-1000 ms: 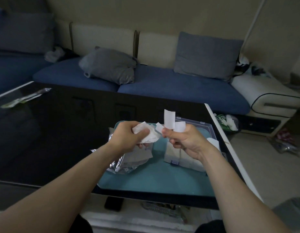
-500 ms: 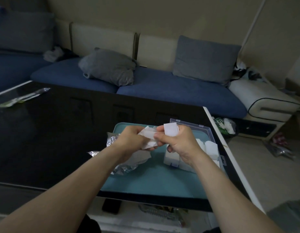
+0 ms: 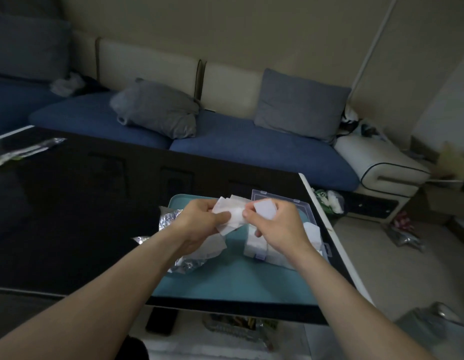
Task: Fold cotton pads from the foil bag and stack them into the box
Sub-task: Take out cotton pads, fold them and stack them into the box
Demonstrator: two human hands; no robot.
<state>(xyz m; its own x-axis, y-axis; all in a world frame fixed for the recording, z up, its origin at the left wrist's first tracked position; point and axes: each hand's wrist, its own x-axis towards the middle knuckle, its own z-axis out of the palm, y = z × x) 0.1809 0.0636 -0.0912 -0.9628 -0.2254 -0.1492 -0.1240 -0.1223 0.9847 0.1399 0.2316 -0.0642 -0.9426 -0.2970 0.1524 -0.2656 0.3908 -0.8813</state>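
Observation:
My left hand (image 3: 199,220) grips a small bunch of white cotton pads (image 3: 232,214) above the teal tray (image 3: 233,281). My right hand (image 3: 275,224) holds a folded pad (image 3: 264,208) and pinches the edge of the bunch with thumb and forefinger. The two hands meet over the tray's middle. Below my left hand lies the crumpled foil bag (image 3: 185,263), partly hidden by my wrist. The clear plastic box (image 3: 254,249) with stacked white pads stands under my right hand, its open lid (image 3: 277,197) leaning back behind it.
The tray sits at the right end of a glossy black table (image 3: 70,216). A plastic wrapper (image 3: 23,152) lies at the table's far left. A blue sofa with grey cushions (image 3: 158,113) runs behind. Bags and litter (image 3: 329,201) lie on the floor to the right.
My hands came together and dropped slightly over the tray. The strip that stood up from my right hand a second ago is now folded down into a small square.

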